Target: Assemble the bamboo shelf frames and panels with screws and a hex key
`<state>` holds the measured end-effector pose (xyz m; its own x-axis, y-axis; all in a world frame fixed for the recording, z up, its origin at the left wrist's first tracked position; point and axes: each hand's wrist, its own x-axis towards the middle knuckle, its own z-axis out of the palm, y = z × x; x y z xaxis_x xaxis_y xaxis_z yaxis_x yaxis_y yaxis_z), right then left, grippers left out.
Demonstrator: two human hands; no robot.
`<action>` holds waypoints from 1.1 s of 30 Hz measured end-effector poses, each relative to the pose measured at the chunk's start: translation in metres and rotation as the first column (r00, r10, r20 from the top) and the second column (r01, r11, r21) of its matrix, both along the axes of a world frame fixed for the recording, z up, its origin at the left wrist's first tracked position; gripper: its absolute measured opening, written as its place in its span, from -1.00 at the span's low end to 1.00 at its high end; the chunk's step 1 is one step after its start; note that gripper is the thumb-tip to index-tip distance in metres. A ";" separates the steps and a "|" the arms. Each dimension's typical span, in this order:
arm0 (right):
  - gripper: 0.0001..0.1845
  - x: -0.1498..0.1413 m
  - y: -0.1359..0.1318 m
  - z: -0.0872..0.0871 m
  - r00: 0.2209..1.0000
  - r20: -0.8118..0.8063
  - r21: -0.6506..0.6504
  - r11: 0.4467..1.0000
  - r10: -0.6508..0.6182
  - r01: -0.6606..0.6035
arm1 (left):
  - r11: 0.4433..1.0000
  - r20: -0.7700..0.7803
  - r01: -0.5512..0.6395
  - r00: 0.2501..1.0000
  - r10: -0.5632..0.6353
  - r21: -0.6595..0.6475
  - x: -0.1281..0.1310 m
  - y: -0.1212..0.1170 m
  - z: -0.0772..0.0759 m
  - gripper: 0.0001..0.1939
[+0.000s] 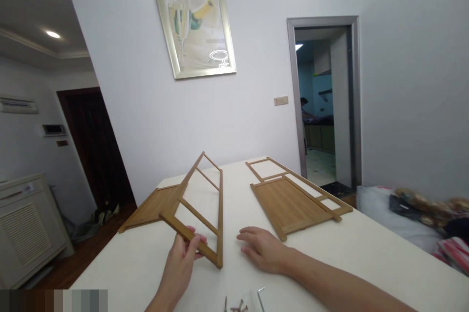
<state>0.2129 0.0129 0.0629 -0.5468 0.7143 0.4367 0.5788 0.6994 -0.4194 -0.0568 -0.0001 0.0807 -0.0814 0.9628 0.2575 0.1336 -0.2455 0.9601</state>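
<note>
My left hand (pixel 186 248) grips the near end bar of a long wooden frame (pixel 200 216) with several crossbars. The frame is tilted, one long side low by the table and the other raised. My right hand (pixel 266 248) rests at the white table with fingers apart, holding nothing. Just beyond it lies a slatted wooden panel (pixel 289 204), overlapping another open wooden frame (pixel 262 170). A second wooden panel (pixel 152 207) lies at the left, partly hidden behind the held frame. Several screws (pixel 240 307) and a hex key (pixel 260 297) lie at the near edge.
The white table (pixel 234 194) reaches to the wall, where a framed picture (pixel 198 33) hangs. A cabinet (pixel 31 234) stands at the left. Bundled cloths and bags (pixel 410 214) are piled at the right. Through the doorway (pixel 318 106) a person is partly visible.
</note>
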 end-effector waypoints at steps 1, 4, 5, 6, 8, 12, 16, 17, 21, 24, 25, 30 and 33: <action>-0.58 0.000 0.000 -0.001 1.000 0.003 0.002 1.000 0.001 -0.001 | 1.000 -0.050 -0.022 0.998 0.023 0.008 -0.005 0.000 0.002 -0.54; -0.59 0.000 0.002 -0.002 1.000 0.007 0.005 1.000 -0.005 0.005 | 0.998 -0.238 -0.060 0.969 0.066 0.033 -0.011 0.000 0.003 -0.59; -0.59 0.000 0.002 -0.003 1.000 0.008 0.007 1.000 -0.007 0.007 | 0.997 -0.292 -0.063 0.954 0.073 0.044 -0.011 0.000 0.002 -0.61; -0.59 0.000 0.002 -0.004 1.000 0.008 0.010 1.000 -0.007 0.007 | 0.996 -0.335 -0.063 0.939 0.078 0.055 -0.010 -0.001 0.001 -0.62; -0.60 0.000 0.003 -0.005 1.000 0.010 0.016 1.000 -0.007 0.007 | 0.996 -0.384 -0.055 0.920 0.078 0.069 -0.007 -0.003 0.000 -0.62; -0.61 0.000 0.003 -0.006 1.000 0.010 0.017 1.000 -0.010 0.010 | 0.997 -0.380 0.030 0.925 -0.003 0.064 0.000 -0.008 0.001 -0.54; -0.63 -0.001 0.003 -0.004 1.000 0.014 0.026 1.000 0.005 -0.005 | 0.990 -0.380 0.124 0.921 -0.087 0.073 0.004 -0.012 0.001 -0.50; -0.63 -0.001 0.003 -0.004 1.000 0.016 0.027 1.000 0.009 -0.010 | 0.989 -0.385 0.130 0.918 -0.091 0.075 0.005 -0.013 0.000 -0.50; -0.65 -0.001 0.003 -0.003 1.000 0.020 0.029 0.999 0.021 -0.021 | 0.990 -0.361 0.084 0.932 -0.040 0.109 0.004 -0.018 0.000 -0.47; -0.67 -0.001 0.004 -0.004 0.999 0.029 0.032 0.999 0.029 -0.030 | 0.986 -0.277 -0.015 0.959 0.062 0.168 0.001 -0.023 0.007 -0.45; -0.67 -0.001 0.004 -0.005 0.999 0.035 0.032 0.999 0.033 -0.034 | 0.981 -0.244 -0.051 0.965 0.098 0.189 0.000 -0.024 0.011 -0.45; -0.69 -0.002 0.005 -0.005 0.998 0.044 0.036 0.998 0.041 -0.042 | 0.954 -0.101 -0.168 0.975 0.198 0.248 -0.005 -0.024 0.025 -0.42; -0.70 -0.002 0.005 -0.005 0.998 0.048 0.028 0.999 0.042 -0.044 | 0.951 -0.036 -0.186 0.979 0.200 0.246 -0.007 -0.023 0.028 -0.38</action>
<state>0.2110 0.0176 0.0582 -0.5976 0.6769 0.4298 0.5666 0.7358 -0.3710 -0.0640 -0.0230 0.1087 -0.2370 0.8392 0.4894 0.2565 -0.4318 0.8647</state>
